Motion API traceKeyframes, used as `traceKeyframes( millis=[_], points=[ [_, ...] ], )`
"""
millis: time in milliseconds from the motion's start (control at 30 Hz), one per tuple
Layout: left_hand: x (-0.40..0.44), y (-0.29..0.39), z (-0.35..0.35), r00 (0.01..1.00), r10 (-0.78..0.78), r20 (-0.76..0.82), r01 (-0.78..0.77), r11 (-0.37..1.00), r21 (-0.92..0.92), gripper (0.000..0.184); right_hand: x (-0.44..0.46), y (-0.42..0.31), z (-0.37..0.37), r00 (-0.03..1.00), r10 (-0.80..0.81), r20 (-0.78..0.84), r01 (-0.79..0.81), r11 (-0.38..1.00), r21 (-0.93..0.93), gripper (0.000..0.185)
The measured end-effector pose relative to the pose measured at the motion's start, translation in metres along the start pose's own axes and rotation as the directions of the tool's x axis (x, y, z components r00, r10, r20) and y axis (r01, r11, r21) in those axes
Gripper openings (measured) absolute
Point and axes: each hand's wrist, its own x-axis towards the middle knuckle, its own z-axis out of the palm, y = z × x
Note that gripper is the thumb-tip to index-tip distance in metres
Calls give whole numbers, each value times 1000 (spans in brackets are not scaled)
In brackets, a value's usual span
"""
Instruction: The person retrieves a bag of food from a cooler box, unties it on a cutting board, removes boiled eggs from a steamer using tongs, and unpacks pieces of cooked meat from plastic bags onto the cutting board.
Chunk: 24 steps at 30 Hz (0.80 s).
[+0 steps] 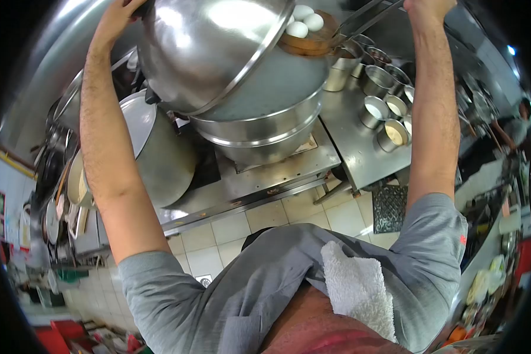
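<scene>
At the top left, my left hand (121, 13) is closed around a dark handle on the rim of a large domed steel lid (203, 47). The lid tilts over a wide steel steamer pot (259, 131), whose pale, hazy inside shows on the right. My right hand (429, 8), partly cut off by the top edge, grips a long double metal handle (374, 17). That handle runs to a round, shallow brown holder (307, 46) at the pot's far right rim. Several white eggs (298, 29) sit in it. How handle and holder join is unclear.
A tall metal stockpot (159, 159) stands left of the steamer. Small metal containers (374, 112) with contents line the steel counter (351, 156) on the right. A dark mat (390, 209) lies on the tiled floor. Another person (516, 127) is at the far right.
</scene>
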Motion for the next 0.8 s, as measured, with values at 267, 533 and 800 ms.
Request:
traceKeyframes(
  millis=[267,533,800],
  points=[
    [91,-52,84,918,230,323,-164,962,-218,38,-24,-120,-127,960,273,60,-280,927,248,24],
    [111,15,173,703,600,382,-644,765,-16,41,-252,-309,-95,891,-334,-309,33,724,-689,30],
    [165,-28,279,596,407,692,-257,914,-316,51,-443,-468,-58,680,-632,-372,-93,429,-898,25]
  ],
)
